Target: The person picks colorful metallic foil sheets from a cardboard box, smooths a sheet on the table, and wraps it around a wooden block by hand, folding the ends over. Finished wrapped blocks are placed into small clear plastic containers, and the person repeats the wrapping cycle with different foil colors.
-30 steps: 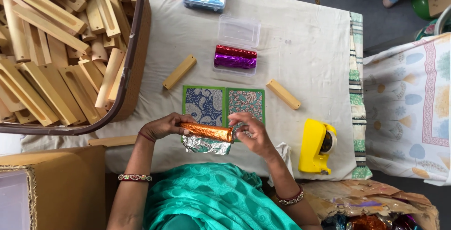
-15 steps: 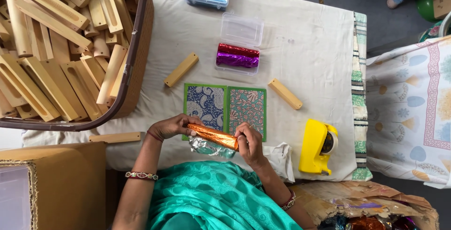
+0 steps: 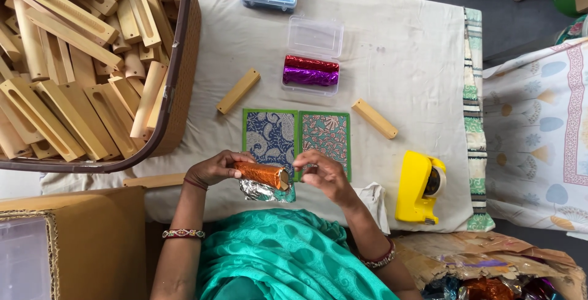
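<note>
White cloth covers the table (image 3: 392, 42) I look down on, with a basket (image 3: 177, 91) of wooden blocks at its left edge. Near the front edge lie two patterned cards (image 3: 297, 137), and a yellow tape dispenser (image 3: 419, 186) sits toward the front right corner. My left hand (image 3: 214, 168) grips an orange foil-wrapped block (image 3: 260, 174) above the front edge; my right hand (image 3: 324, 174) pinches its end, silver foil (image 3: 263, 191) hanging below.

The foil-wrapped block (image 3: 262, 174) shows orange, with crinkled silver foil (image 3: 264, 192) under it. Two green-edged paisley cards lie beyond: the blue card (image 3: 270, 137) and the teal-and-pink card (image 3: 326, 140). The tape dispenser (image 3: 418, 187) is yellow, the foil rolls (image 3: 310, 70) red and purple, the desk (image 3: 398, 61) cloth off-white.
</note>
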